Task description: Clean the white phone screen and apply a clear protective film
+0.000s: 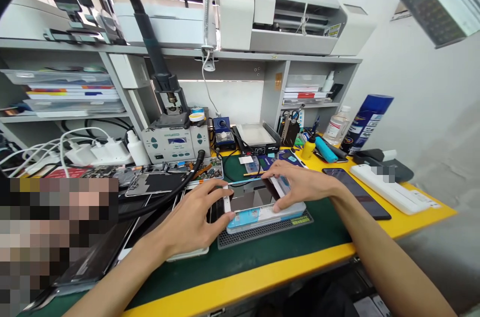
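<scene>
A tablet-like device with a dark glossy screen (249,198) and white end borders lies on top of a blue-and-white box (255,218). My left hand (200,209) curves around the device's left end, thumb at the near corner and fingers at the far one. At the right end, my right hand (302,184) spans it with the thumb on the near edge and the fingers at the far edge. The box rests on a grey perforated mat (243,241), on the green work surface (288,254). The device's underside is hidden.
A hot-air station (178,142) stands behind, its black hose crossing on the left. Dark tablets and panels (101,242) lie left. On the right are a black tablet (358,194), a long white box (386,189) and bottles. A blurred-out area covers the far left.
</scene>
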Available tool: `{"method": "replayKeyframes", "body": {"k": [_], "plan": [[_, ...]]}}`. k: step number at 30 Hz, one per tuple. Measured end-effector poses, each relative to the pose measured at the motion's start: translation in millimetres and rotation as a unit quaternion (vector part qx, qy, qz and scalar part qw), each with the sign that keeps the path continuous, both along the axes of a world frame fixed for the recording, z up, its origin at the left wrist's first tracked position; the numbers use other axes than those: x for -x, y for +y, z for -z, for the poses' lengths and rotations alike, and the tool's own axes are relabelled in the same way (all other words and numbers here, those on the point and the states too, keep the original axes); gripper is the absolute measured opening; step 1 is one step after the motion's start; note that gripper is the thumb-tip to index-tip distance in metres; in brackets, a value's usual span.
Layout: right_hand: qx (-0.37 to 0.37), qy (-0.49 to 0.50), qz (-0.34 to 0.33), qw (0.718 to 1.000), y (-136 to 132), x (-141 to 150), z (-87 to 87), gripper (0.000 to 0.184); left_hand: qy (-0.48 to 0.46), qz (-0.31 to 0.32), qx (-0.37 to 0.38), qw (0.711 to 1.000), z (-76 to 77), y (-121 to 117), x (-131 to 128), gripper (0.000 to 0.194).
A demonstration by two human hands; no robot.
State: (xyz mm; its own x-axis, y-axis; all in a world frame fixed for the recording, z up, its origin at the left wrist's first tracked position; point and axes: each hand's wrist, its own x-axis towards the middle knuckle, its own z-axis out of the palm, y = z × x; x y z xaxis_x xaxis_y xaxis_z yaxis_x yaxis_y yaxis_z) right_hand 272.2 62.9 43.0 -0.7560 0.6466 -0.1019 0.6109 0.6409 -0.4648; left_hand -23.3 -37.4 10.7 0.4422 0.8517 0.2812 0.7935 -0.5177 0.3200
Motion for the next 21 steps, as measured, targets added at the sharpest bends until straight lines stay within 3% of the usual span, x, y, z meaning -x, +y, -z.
{"method": "replayKeyframes", "body": {"k": [11,21], "plan": [[-0.027,0.006,-0.003,1.000,-5.3,10.3,-1.5,0.087,0.013,-0.011,-0.007,1.000,5.1,2.6,2.5,0.045],[-0.044,0.032,-0.019,0.998,-4.7,12.0,3.2,0.078,0.032,-0.023,-0.013,0.999,9.5,4.4,2.9,0.048]]}}
